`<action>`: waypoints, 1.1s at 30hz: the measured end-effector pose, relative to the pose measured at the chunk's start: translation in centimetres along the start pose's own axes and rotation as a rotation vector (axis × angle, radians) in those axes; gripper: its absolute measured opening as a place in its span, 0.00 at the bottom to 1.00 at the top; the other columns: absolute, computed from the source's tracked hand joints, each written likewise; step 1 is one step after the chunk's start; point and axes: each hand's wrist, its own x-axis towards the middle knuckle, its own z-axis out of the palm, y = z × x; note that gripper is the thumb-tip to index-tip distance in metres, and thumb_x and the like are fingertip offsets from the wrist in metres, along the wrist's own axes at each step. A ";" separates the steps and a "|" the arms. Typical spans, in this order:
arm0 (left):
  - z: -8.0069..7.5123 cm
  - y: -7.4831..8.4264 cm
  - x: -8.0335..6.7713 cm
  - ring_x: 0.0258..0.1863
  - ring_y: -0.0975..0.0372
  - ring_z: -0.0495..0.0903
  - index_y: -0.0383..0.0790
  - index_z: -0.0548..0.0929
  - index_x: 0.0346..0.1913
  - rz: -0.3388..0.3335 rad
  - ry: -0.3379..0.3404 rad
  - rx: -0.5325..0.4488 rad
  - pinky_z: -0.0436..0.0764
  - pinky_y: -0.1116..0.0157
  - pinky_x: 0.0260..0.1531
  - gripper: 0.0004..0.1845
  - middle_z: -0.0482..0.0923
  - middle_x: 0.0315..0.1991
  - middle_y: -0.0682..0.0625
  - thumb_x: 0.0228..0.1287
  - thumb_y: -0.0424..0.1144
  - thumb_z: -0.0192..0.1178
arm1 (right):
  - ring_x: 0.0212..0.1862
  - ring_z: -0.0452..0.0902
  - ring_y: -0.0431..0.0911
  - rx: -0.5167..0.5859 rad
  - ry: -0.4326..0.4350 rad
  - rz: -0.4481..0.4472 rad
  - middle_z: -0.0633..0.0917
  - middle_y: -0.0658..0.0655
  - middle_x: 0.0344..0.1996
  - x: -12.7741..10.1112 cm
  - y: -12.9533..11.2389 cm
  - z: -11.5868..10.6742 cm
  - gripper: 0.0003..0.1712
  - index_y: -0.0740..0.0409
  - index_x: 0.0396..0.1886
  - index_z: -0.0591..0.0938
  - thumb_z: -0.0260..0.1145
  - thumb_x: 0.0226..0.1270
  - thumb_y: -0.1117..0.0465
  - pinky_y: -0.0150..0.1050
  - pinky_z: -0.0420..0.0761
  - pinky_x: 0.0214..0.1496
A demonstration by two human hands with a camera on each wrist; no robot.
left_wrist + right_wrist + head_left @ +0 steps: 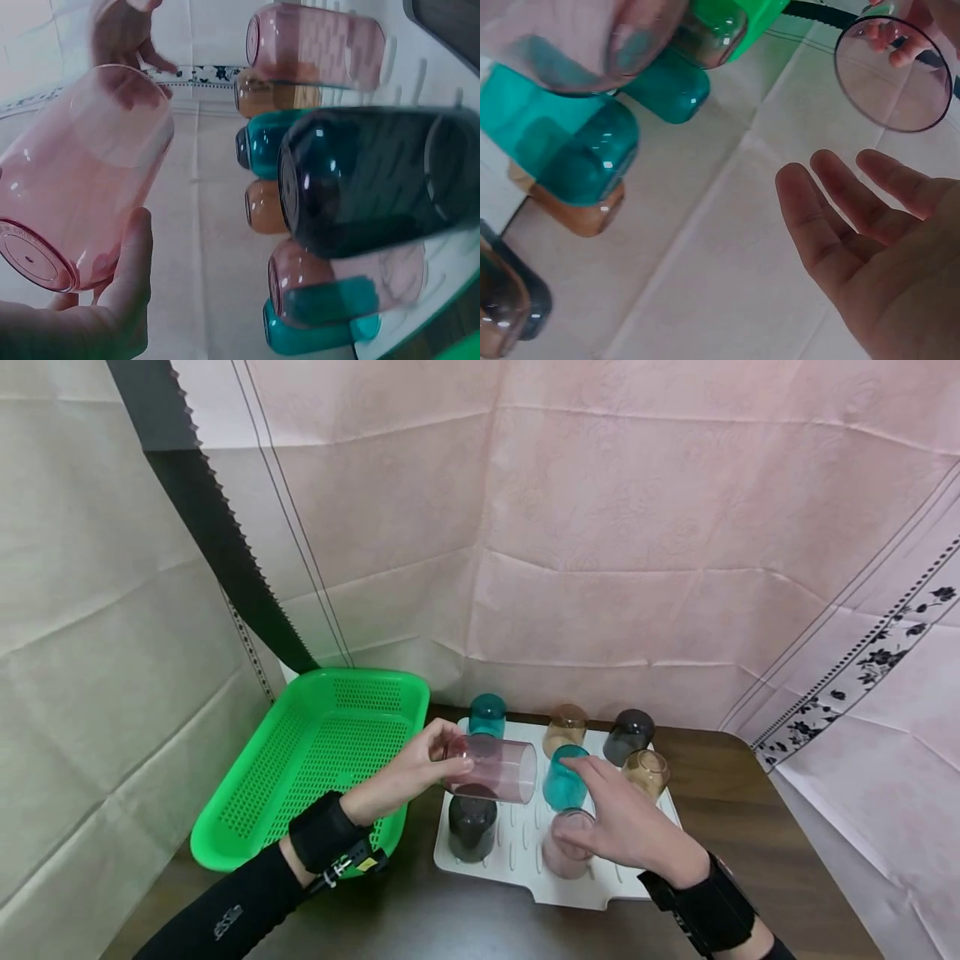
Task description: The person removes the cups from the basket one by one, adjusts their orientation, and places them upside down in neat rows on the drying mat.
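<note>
My left hand point(411, 770) grips a clear pink cup point(504, 768) by its base end, holding it sideways above a white drying rack point(517, 868). The cup's mouth points right, towards my right hand point(633, 822). That hand is open over the rack with its fingers spread, holding nothing; the right wrist view shows its fingers point(799, 206) apart from the pink cup's rim. Upside-down cups stand around both hands: a dark grey one point(472, 827) below the held cup, a teal one point(564, 783) and another pink one point(567, 852) by the right hand.
A green perforated basket point(307, 727) stands left of the rack. Farther back on the rack are a teal cup point(487, 712), an amber cup point(566, 727) and a dark grey cup point(628, 735), with another amber cup point(647, 771) at the right. Cloth point(637, 527) hangs behind the brown table point(742, 827).
</note>
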 end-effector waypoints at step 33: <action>3.3 -0.8 1.8 0.46 0.54 0.69 0.34 0.66 0.55 -0.117 0.026 -0.099 0.77 0.58 0.44 0.23 0.66 0.50 0.42 0.65 0.43 0.59 | 0.49 0.72 0.54 -0.499 0.161 -0.470 0.77 0.59 0.49 5.0 -3.6 0.9 0.47 0.63 0.58 0.72 0.76 0.42 0.40 0.50 0.73 0.48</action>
